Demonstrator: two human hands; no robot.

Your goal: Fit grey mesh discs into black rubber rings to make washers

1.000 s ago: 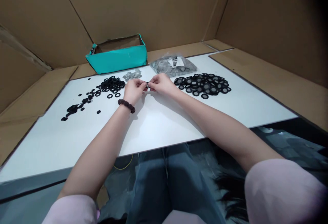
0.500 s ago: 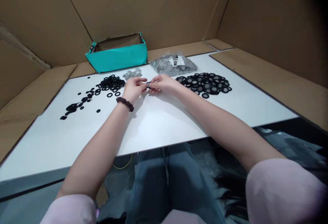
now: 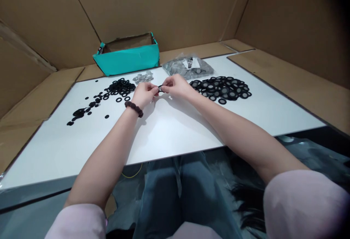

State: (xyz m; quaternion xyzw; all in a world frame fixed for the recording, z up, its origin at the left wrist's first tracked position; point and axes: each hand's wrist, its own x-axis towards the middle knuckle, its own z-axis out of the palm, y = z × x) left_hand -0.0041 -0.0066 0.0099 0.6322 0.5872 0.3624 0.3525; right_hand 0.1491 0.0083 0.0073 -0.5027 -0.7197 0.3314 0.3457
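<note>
My left hand [image 3: 144, 94] and my right hand [image 3: 177, 85] meet fingertip to fingertip above the white board [image 3: 169, 129], both pinched on one small black ring [image 3: 160, 89]. A dark bead bracelet [image 3: 134, 108] circles my left wrist. Left of my hands lies a scatter of plain black rubber rings [image 3: 119, 87]. Behind them sits a small heap of grey mesh discs [image 3: 143, 76]. To the right lies a pile of black rings fitted with grey mesh [image 3: 222, 88].
A teal open box [image 3: 128, 57] stands at the back left. A clear bag of grey discs [image 3: 188, 66] lies behind my right hand. Cardboard walls enclose the board on three sides. My knees in jeans show below the front edge.
My hands stay joined on the ring, with only small finger movement. The view has shifted slightly, so everything sits a little higher and to the right.
</note>
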